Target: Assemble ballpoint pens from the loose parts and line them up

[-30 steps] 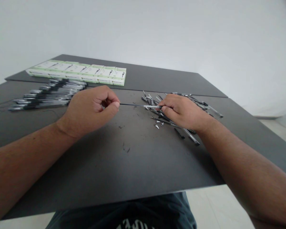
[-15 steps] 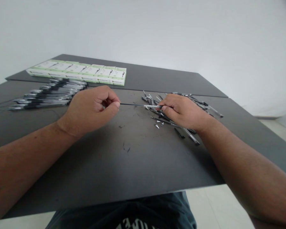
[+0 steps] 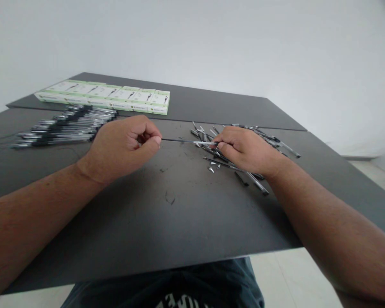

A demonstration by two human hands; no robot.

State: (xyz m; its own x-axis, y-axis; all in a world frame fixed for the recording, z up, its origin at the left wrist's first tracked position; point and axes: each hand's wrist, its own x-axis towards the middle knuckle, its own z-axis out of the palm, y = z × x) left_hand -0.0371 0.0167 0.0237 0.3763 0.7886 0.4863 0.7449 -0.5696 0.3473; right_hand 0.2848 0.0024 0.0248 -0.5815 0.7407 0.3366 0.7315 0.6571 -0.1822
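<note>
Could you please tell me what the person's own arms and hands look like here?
The left hand and right hand are bare, with no gloves, rings or watch showing. The left forearm and right forearm are uncovered, with no sleeve clearly in view. Dark clothing with pale lettering shows below.

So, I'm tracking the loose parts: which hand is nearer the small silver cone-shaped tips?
Right. The right hand is just beyond and right of the silver tips; the left hand is farther off, to their left.
</note>
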